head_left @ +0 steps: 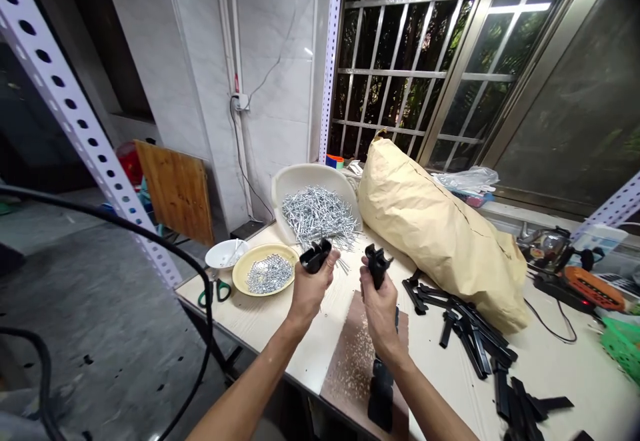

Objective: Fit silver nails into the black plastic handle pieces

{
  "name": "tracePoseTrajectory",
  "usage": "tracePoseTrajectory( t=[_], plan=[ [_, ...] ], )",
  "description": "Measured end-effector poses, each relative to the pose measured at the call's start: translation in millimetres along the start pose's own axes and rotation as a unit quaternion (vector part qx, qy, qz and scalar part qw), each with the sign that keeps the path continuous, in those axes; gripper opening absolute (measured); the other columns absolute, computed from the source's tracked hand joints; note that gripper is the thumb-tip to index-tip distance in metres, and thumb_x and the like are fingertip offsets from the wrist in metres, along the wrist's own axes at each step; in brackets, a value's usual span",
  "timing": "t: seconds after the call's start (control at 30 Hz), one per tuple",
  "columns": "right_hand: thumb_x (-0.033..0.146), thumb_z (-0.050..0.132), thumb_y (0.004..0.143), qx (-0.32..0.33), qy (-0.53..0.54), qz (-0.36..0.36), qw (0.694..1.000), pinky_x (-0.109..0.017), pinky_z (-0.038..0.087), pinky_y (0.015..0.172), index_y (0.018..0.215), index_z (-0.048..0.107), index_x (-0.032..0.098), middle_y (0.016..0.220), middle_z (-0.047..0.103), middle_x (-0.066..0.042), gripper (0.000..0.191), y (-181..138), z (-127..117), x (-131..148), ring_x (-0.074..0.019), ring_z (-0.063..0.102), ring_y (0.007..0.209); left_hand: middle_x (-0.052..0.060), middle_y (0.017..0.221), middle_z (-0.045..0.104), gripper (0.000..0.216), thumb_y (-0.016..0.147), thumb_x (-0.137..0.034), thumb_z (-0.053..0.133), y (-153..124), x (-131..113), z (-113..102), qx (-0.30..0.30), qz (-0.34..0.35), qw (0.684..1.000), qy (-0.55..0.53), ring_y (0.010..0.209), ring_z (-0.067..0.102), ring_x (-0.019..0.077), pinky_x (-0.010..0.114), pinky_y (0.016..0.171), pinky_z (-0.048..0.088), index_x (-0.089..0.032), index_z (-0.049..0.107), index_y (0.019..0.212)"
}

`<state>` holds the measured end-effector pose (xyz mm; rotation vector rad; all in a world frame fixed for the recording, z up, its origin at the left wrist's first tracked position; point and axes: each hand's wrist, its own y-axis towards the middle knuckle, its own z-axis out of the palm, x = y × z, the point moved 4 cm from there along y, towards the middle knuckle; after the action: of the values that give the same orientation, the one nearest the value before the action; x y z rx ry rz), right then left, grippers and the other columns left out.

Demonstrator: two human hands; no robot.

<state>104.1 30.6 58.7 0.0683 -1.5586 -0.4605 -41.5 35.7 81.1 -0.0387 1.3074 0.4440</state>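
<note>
My left hand point(307, 291) is closed around a black plastic part point(316, 257) with an open, hollow end. A few fingers' width to the right, my right hand point(379, 304) grips another black plastic part point(378, 265), notched at the top. The two parts are held upright and apart above the table. Behind them a tipped white basin point(283, 181) holds a heap of thin metal pins point(320, 214), some spilling out toward my left hand. Beside that hand sits a yellow dish point(240, 279) with small shiny metal pieces point(270, 273).
A large paper sack point(440, 234) lies behind many long black parts point(475, 337) on the right. A brown board point(345, 367) with pale crumbs and a black strip point(381, 394) is in front. Green-handled scissors point(220, 291) and a white bowl point(225, 254) stand left.
</note>
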Motion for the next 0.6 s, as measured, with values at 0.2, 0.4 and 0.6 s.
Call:
tracePoseTrajectory(
  t=[0.2, 0.4, 0.6],
  plan=[
    [0.055, 0.057, 0.079, 0.0, 0.065, 0.047, 0.997, -0.021, 0.03, 0.046, 0.107, 0.059, 0.017, 0.062, 0.041, 0.005, 0.047, -9.8, -8.9, 19.1, -0.008, 0.034, 0.052, -0.006, 0.047, 0.041, 0.036, 0.067, -0.047, 0.071, -11.0, -0.9, 3.9, 0.022, -0.013, 1.0, 0.012, 0.041, 0.033, 0.0042, 0.019, 0.04, 0.026, -0.012, 0.063, 0.069],
    [0.056, 0.056, 0.079, 0.004, 0.069, 0.061, 0.996, -0.021, 0.03, 0.044, 0.108, 0.058, 0.017, 0.061, 0.042, 0.005, 0.049, -18.0, -8.6, 24.9, -0.0079, 0.035, 0.05, -0.007, 0.048, 0.038, 0.037, 0.067, -0.047, 0.071, -8.7, 1.8, -0.2, 0.033, -0.036, 0.999, -0.025, 0.039, 0.031, 0.0033, 0.019, 0.038, 0.023, -0.011, 0.061, 0.071],
    [0.058, 0.051, 0.08, 0.062, 0.032, 0.079, 0.994, -0.025, 0.038, 0.051, 0.115, 0.055, 0.017, 0.066, 0.052, 0.002, 0.054, -22.4, 6.2, 1.0, -0.012, 0.046, 0.056, -0.003, 0.056, 0.05, 0.039, 0.07, -0.045, 0.07, -11.8, 5.3, 1.9, 0.058, -0.07, 0.994, -0.056, 0.047, 0.045, 0.0057, 0.019, 0.044, 0.034, -0.011, 0.065, 0.087]
  ],
)
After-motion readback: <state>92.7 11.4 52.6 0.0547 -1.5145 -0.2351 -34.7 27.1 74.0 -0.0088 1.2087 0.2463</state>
